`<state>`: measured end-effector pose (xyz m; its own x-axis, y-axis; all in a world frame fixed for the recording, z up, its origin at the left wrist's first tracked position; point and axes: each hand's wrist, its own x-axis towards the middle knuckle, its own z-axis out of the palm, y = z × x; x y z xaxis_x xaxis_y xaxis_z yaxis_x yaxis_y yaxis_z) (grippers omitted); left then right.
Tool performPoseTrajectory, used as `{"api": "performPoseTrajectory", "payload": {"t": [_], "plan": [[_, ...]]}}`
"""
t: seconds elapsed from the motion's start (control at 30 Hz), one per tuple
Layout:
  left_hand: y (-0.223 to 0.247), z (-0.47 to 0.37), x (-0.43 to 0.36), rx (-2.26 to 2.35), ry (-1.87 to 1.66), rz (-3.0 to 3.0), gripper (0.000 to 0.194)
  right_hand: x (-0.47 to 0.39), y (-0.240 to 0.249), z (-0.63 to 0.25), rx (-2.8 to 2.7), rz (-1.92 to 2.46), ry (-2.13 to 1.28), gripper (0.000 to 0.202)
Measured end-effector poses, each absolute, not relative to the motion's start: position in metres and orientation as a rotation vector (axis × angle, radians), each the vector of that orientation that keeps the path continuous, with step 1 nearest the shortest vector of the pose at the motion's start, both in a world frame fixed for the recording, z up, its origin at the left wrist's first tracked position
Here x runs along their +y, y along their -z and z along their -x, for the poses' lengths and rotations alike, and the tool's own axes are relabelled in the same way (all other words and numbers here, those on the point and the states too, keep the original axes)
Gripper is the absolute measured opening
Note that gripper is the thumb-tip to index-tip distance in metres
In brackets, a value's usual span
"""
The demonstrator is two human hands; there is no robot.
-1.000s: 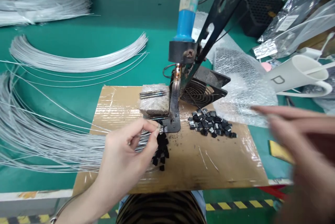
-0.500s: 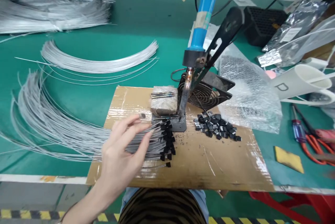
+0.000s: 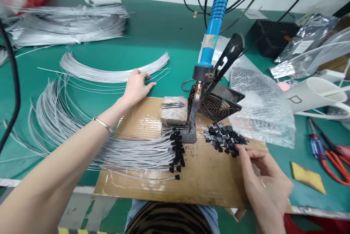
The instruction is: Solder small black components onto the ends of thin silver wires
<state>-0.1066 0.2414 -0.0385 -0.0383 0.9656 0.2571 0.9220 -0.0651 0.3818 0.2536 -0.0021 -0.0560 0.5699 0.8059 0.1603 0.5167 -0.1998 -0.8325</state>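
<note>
My left hand (image 3: 139, 87) reaches over the loose wires in front of a curved bundle of thin grey wires (image 3: 98, 75). Its thumb and forefinger are apart, with nothing plainly held. At the near edge of a heap of small black connectors (image 3: 222, 137), my right hand (image 3: 264, 181) pinches thumb and forefinger together on a connector, mostly covered by the fingertips. Wires with black connectors on their ends (image 3: 136, 152) lie in a thick row across the cardboard (image 3: 207, 186). A blue-handled soldering iron (image 3: 210, 40) stands in a holder, tip down.
Behind the iron's tip is a small black fan (image 3: 216, 104); beside it sits a wrapped block (image 3: 174, 115) with metal rods on top. Bubble wrap (image 3: 262, 106), a white mug (image 3: 314, 93), a yellow sponge (image 3: 308, 177) and orange-handled pliers (image 3: 335, 166) lie right. More wire bundles (image 3: 73, 26) lie back left.
My left hand has left the row of connector-tipped wires and moved up and away to the loose wires. My right hand has come in from the right to the connector heap.
</note>
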Motion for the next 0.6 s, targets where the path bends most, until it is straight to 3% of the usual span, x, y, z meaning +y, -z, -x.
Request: {"api": "performPoseTrajectory", "payload": {"t": [0.2,0.37,0.6], "plan": [[0.041,0.101,0.252,2.077,-0.760,-2.024,0.038,0.000,0.048,-0.249,-0.950,1.839,-0.408,0.038],[0.025,0.108,0.232,1.993,-0.996,-1.915,0.011,0.001,0.030,-0.244,-0.870,1.815,-0.368,0.041],[0.001,0.117,0.202,1.748,-1.224,-1.749,0.013,0.002,0.011,-0.237,-0.806,1.746,-0.384,0.047]]}}
